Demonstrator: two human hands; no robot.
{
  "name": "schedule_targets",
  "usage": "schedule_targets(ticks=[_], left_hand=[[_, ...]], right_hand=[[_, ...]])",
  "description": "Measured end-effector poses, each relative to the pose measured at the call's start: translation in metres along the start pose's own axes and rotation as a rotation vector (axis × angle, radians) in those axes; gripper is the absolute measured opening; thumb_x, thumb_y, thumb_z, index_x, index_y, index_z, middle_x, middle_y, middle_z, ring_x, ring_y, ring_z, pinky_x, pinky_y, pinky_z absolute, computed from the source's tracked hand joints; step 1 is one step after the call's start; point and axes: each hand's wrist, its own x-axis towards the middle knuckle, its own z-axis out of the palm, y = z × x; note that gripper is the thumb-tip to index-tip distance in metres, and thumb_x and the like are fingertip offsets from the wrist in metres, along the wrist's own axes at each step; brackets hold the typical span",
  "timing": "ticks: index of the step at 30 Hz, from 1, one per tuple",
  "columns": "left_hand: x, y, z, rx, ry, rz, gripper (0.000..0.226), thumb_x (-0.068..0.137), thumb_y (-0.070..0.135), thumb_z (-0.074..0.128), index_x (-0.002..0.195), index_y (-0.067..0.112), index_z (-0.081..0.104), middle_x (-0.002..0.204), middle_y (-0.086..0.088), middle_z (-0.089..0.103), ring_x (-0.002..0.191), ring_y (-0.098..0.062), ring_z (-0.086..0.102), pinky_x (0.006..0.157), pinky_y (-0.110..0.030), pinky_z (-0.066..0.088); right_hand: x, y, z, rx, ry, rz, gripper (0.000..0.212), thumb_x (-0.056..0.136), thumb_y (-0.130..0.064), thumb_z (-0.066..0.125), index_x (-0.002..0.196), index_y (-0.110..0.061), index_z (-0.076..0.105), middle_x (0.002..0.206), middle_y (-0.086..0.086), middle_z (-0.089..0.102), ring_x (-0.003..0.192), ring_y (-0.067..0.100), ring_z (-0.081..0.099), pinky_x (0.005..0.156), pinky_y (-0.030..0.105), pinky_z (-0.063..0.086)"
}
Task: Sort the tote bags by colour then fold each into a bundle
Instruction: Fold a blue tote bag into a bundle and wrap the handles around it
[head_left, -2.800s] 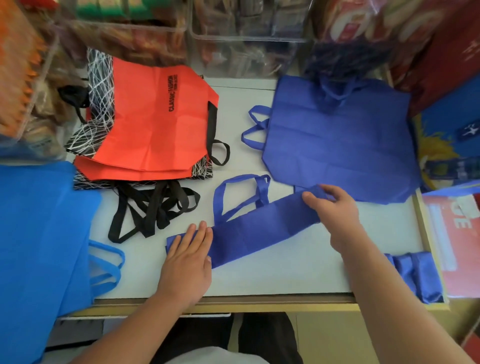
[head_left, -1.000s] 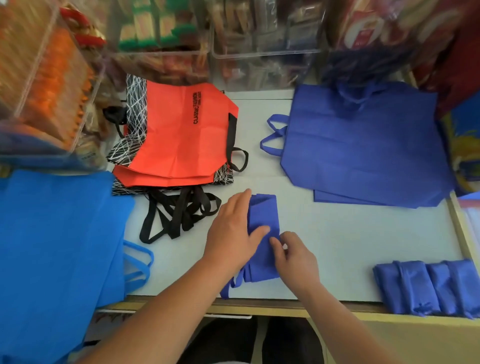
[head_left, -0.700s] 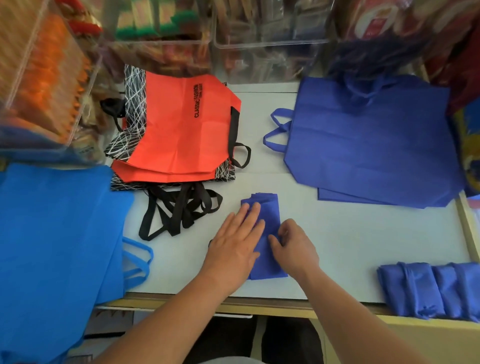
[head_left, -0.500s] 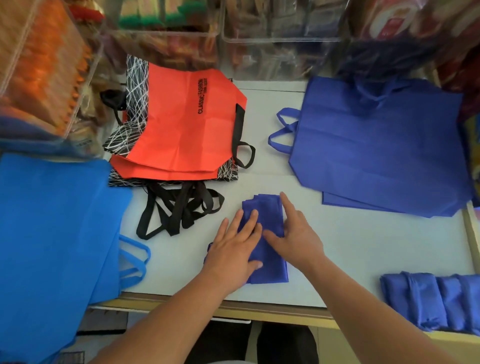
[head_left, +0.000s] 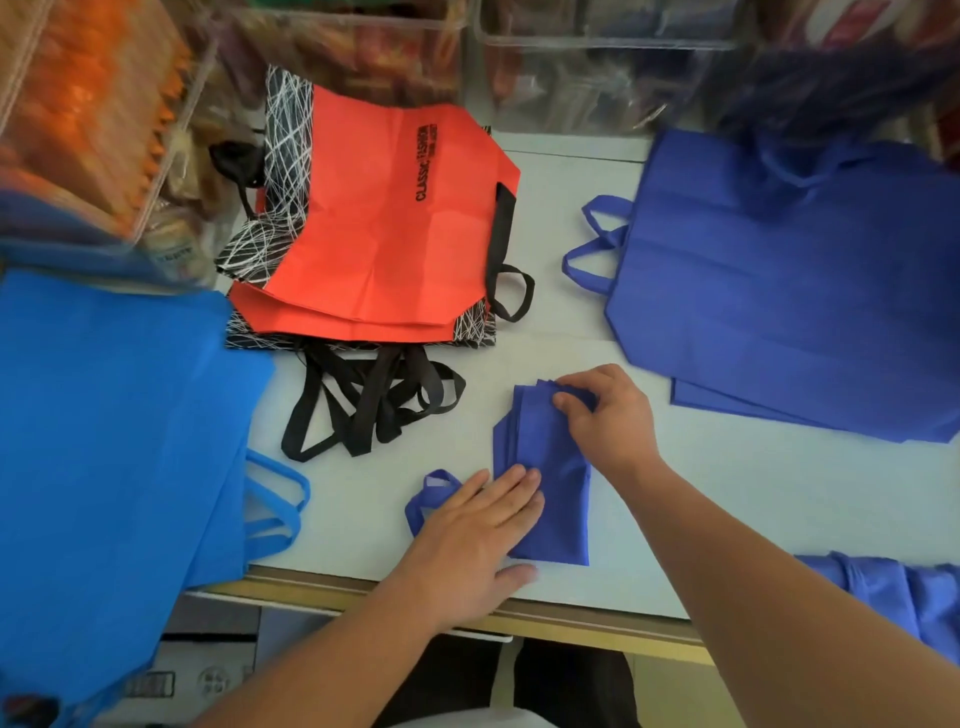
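Bright blue nonwoven fabric fills the left edge: a stack of light blue tote bags (head_left: 109, 441) draped over the corner of the pale bench (head_left: 727, 483). At far right lies the pile of flat royal blue tote bags (head_left: 789, 291), handles pointing left, not yet folded. Between these, at the back, the orange tote bags (head_left: 384, 234) sit on a black bag with white scribble lines (head_left: 283, 135), their black handles (head_left: 363, 405) tangled toward the near side. At the near right edge rest finished royal blue bundles (head_left: 893, 592), partly cut off by the frame.

Centre front is the royal blue bag being folded (head_left: 540, 467), already reduced to a narrow packet lying on the bench, with one handle loop (head_left: 431, 493) poking out at its left.

The left hand (head_left: 467, 540) lies flat, fingers together, pressing the packet's near left part; its grip holds nothing, only pins. The right hand (head_left: 608, 415) has thumb and fingers in a narrow pinch on the packet's far top corner, which looks like the start of the next fold or roll.

Nonwoven cloth is springy, so if the left palm lifts early the layers would likely fan open. The loose handle could be folded in crookedly or left hanging, leaving a bundle that unravels. A pull on only one corner may skew the packet.
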Motion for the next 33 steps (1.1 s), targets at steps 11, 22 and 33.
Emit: schedule_targets(ticks=[11,22,33], left_hand=[[0.009,0.000,-0.048,-0.423,-0.002,-0.141,0.035,0.101,0.055,0.052,0.132,0.039,0.058,0.127,0.010,0.067,0.116,-0.010,0.060,0.102,-0.035,0.049],[0.055,-0.003,-0.045,-0.687,0.339,-0.507,0.031,0.095,0.047,0.065,0.080,0.022,0.055,0.066,0.003,0.055,0.063,-0.013,0.051,0.060,-0.029,0.044],[0.024,-0.015,-0.028,0.142,0.391,-0.029,0.052,0.098,0.040,0.045,0.142,0.015,0.058,0.152,-0.001,0.053,0.145,-0.019,0.043,0.119,-0.043,0.033]], right_hand=[[-0.008,0.009,-0.003,0.091,-0.121,0.041,0.017,0.092,-0.025,0.075,0.108,-0.026,0.078,0.104,-0.011,0.063,0.095,0.008,0.060,0.081,0.016,0.046],[-0.052,0.016,-0.007,0.261,-0.268,0.004,0.026,0.095,-0.036,0.070,0.119,-0.036,0.061,0.125,-0.014,0.057,0.116,-0.002,0.054,0.097,0.017,0.044],[-0.025,0.013,0.020,0.088,-0.081,-0.014,0.013,0.087,-0.036,0.078,0.083,-0.027,0.069,0.088,-0.009,0.058,0.088,0.014,0.059,0.080,0.032,0.049]])
